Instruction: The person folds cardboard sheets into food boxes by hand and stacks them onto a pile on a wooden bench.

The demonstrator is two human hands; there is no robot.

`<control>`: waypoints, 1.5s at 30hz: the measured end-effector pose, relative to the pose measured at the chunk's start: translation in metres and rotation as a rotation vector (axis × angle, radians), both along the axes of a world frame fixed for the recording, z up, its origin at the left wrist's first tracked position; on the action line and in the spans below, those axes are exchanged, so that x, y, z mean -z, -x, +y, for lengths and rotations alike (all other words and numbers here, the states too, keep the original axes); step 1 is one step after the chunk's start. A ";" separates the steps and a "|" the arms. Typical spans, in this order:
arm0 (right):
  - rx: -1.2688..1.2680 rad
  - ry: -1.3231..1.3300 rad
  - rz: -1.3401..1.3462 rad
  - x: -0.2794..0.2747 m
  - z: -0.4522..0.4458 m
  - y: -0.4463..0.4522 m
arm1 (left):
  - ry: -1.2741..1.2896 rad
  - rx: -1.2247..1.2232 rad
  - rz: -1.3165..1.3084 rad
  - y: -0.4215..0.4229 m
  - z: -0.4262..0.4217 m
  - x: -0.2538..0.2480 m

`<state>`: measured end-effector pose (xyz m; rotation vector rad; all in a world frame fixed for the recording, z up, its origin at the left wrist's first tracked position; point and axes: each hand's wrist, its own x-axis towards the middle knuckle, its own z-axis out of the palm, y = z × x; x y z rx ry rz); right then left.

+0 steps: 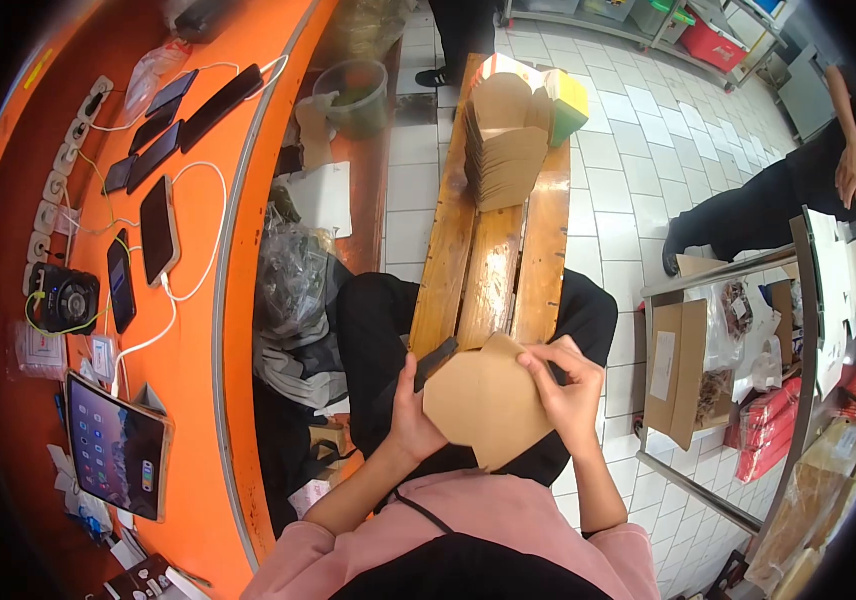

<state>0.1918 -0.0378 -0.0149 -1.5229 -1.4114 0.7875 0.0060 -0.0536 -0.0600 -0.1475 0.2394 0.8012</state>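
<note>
Over my lap, just beyond the near end of the wooden bench, I hold a brown paper food box point(483, 400) whose broad panel faces me. My left hand point(416, 420) grips its left edge, thumb up at the side and the other fingers hidden behind it. At the top right edge, my right hand point(570, 390) pinches a flap between thumb and fingers. Farther up the bench point(493, 250) stands a nested stack of similar brown paper boxes point(510, 165). Behind that stack is a yellow, green and white carton point(566, 100).
An orange counter point(203, 330) on the left carries several phones, a tablet point(113, 445), cables and power sockets. A clear plastic tub point(353, 95) stands beyond the bags. On the right are a metal rack point(718, 270) with cartons and a person in dark trousers point(748, 195).
</note>
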 end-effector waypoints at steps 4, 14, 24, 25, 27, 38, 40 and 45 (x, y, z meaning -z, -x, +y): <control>0.114 -0.174 -0.008 -0.004 -0.001 0.009 | -0.297 -0.139 0.266 -0.009 -0.014 0.008; -0.307 -0.214 -0.295 -0.006 -0.006 -0.003 | -0.238 0.089 0.854 -0.003 0.020 -0.024; -0.563 -0.288 -0.464 -0.014 -0.002 -0.013 | -0.334 0.090 0.862 -0.003 0.016 -0.021; -0.593 -0.293 -0.472 -0.015 -0.001 -0.013 | -0.336 0.083 0.880 -0.002 0.016 -0.022; -0.625 -0.281 -0.533 -0.018 0.000 -0.015 | -0.344 0.075 0.896 -0.001 0.016 -0.021; -0.680 -0.248 -0.593 -0.003 0.000 -0.015 | -0.338 0.099 0.875 -0.001 0.015 -0.028; -0.577 -0.316 -0.538 0.003 0.001 -0.010 | -0.371 0.086 0.912 -0.002 0.013 -0.032; -0.460 -0.196 -0.184 -0.008 -0.015 0.010 | -0.480 -0.013 1.071 0.008 0.006 -0.027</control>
